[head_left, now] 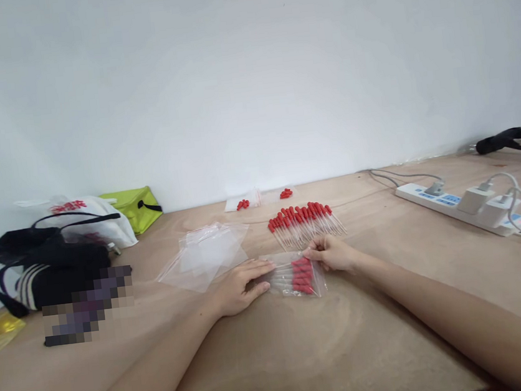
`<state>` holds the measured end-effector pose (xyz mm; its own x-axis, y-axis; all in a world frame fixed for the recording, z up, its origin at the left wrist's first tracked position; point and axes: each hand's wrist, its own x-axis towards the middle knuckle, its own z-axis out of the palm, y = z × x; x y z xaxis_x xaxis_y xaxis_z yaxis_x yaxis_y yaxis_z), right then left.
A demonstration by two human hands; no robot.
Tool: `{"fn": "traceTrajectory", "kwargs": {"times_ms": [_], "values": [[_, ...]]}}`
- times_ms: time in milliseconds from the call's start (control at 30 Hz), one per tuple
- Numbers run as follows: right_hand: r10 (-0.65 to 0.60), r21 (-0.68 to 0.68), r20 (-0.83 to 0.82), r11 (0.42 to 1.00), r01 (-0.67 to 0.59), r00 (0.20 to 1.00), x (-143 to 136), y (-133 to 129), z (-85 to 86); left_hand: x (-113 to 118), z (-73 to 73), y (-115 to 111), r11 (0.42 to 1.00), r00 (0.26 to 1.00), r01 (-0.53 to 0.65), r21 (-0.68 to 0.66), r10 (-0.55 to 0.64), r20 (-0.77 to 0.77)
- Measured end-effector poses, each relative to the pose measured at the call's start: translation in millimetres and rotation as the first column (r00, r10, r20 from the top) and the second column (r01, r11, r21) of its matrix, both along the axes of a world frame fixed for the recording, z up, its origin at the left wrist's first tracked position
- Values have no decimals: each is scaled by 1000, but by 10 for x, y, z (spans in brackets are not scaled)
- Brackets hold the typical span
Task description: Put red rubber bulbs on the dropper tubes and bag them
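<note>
A clear bag [318, 284] lies flat on the wooden surface [307, 353], right in front of the person and between the two hands. Inside it, several red-tipped sticks [302, 277] lie side by side, their red ends toward the right and their pale shafts toward the left. The right hand [321, 254] pinches the bag's upper right corner between thumb and curled fingers. The left hand [247, 285] rests at the other end with its fingers stretched out and its thumb set apart from them, touching the bag's left edge; whether it grips the plastic there, I cannot tell. Just beyond the bag is a loose pile of sticks [307, 218], with red ends pointing away from the person. Left of that pile, flat clear bags [208, 251] overlap one another. Farther back, near the wall [248, 84], lie two small packets [255, 198] showing clusters of red tips. To the right sits a white power strip [450, 208] with plugs and cords. Well to the left are a black bag [69, 270] with striped trim, a white plastic bag [103, 219] with red print, and a lime-green bag [137, 209].
</note>
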<state>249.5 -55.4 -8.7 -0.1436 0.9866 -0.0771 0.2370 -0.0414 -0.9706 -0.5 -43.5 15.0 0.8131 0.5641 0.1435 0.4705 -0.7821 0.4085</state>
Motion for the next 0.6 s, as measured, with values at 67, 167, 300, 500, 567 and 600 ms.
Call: {"fn": "traceTrajectory", "kwargs": {"times_ms": [67,167,300,500,567,600], "values": [[33,12,-44,999,-33,998,2,-13,3,-8,-15,31,998,995,-67,11,66,77],[47,102,-138,994,-33,989,-18,-6,40,-82,-36,152,933,926,-336,131,302,228],[-69,145,-269,983,111,961,-149,90,102,-292,-61,374,732,799,-599,324,573,182],[-287,-57,-423,955,291,859,-597,368,136,-514,-99,508,677,681,-674,295,724,-108],[-287,-81,-428,957,280,857,-771,464,117,-528,-98,515,677,676,-665,315,725,-132],[-286,-93,-426,957,273,858,-852,507,104,-530,-97,520,676,677,-659,330,724,-133]]}}
